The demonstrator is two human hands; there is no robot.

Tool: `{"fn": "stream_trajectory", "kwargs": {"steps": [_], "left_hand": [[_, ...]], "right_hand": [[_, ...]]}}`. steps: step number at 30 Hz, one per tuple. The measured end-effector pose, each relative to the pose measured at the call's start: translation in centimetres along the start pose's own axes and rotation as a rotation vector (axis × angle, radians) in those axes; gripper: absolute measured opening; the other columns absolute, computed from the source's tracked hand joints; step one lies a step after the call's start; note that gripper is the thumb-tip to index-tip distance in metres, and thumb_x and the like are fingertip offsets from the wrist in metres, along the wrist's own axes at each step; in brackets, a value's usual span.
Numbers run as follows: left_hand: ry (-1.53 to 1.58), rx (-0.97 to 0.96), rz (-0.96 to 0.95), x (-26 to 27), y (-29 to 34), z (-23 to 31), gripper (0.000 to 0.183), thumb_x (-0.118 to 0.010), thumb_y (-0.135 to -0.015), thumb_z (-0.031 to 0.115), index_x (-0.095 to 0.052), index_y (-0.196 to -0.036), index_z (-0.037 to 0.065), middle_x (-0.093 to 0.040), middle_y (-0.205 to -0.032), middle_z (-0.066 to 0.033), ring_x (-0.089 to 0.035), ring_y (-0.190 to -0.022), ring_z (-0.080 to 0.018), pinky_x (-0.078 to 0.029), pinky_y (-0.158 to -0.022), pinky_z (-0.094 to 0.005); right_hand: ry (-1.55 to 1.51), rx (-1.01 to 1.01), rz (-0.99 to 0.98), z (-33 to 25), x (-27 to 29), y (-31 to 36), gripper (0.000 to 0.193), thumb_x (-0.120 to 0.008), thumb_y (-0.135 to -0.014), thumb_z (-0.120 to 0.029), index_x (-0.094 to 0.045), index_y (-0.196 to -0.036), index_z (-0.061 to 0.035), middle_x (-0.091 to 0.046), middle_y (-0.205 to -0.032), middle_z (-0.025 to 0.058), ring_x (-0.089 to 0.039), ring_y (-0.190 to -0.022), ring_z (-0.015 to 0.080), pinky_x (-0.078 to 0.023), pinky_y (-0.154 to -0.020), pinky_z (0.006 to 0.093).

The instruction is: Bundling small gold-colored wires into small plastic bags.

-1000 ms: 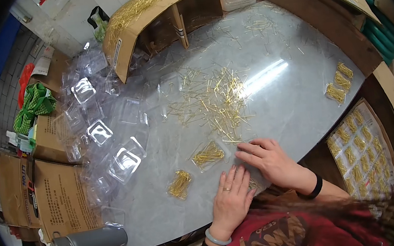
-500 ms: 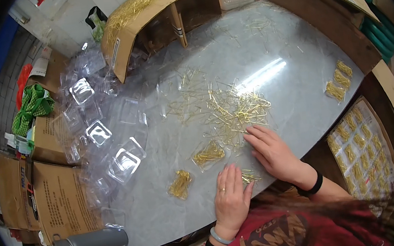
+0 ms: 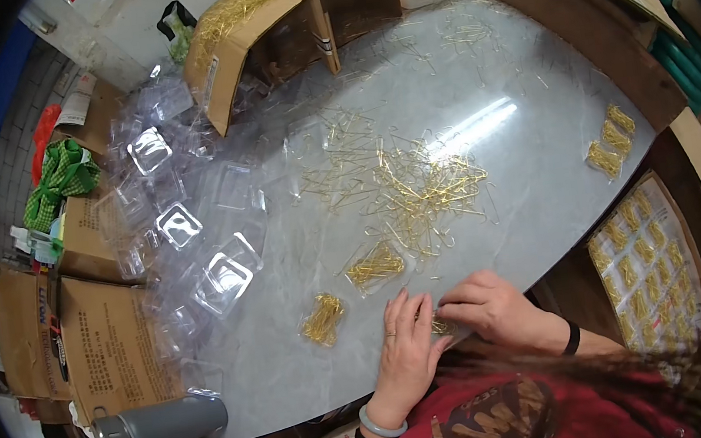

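Note:
At the near edge of the table lies a small bunch of gold wire hooks [image 3: 441,327], mostly hidden between my hands. My left hand [image 3: 403,344] rests along its left side, fingers stretched out and slightly apart. From the right, my right hand [image 3: 491,311] closes bent fingers on the bunch; its fingertips are partly hidden. Just beyond, a clear plastic tray holding gold hooks [image 3: 376,267] sits on the table, and another filled tray [image 3: 323,319] lies to its left. A loose heap of gold hooks [image 3: 425,188] spreads farther out.
Empty clear plastic trays [image 3: 223,283] pile up on the left. A grey bottle [image 3: 166,426] lies at the near left corner. A cardboard box [image 3: 230,54] topped with hooks stands at the back. Small filled packs [image 3: 604,159] lie at right, above a board of packs [image 3: 647,270].
My right hand has drawn back from the heap toward my left hand, its fingers now bent over the small bunch. My left hand stays almost in place.

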State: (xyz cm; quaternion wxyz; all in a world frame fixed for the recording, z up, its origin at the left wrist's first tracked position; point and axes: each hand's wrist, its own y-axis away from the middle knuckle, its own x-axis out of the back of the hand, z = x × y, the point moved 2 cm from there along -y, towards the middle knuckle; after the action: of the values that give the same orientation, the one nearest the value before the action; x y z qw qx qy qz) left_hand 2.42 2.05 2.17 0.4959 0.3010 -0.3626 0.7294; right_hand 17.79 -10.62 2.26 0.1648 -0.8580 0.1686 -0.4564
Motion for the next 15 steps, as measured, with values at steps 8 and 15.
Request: {"fn": "stream_trajectory", "kwargs": {"steps": [8, 15], "left_hand": [[-0.027, 0.040, 0.086, -0.7, 0.0, 0.3, 0.055, -0.077, -0.088, 0.014, -0.058, -0.136, -0.004, -0.053, -0.137, -0.0199, -0.047, -0.135, -0.0439, -0.037, -0.116, -0.0563], [-0.065, 0.050, 0.112, -1.2, 0.2, 0.3, 0.053, -0.076, -0.090, 0.015, -0.058, -0.136, -0.004, -0.053, -0.136, -0.0221, -0.049, -0.135, -0.0442, -0.038, -0.116, -0.0564]], "right_hand": [[0.250, -0.143, 0.075, 0.3, 0.3, -2.3, 0.039, -0.067, -0.078, -0.005, -0.065, -0.117, -0.0044, -0.065, -0.107, 0.0106, -0.061, -0.095, 0.0309, -0.050, -0.087, 0.0393], [0.198, -0.254, 0.089, 0.4, -0.5, -1.9, 0.029, -0.067, -0.079, -0.003, -0.065, -0.108, -0.0045, -0.062, -0.095, 0.0107, -0.060, -0.089, 0.0301, -0.050, -0.081, 0.0418]]}}
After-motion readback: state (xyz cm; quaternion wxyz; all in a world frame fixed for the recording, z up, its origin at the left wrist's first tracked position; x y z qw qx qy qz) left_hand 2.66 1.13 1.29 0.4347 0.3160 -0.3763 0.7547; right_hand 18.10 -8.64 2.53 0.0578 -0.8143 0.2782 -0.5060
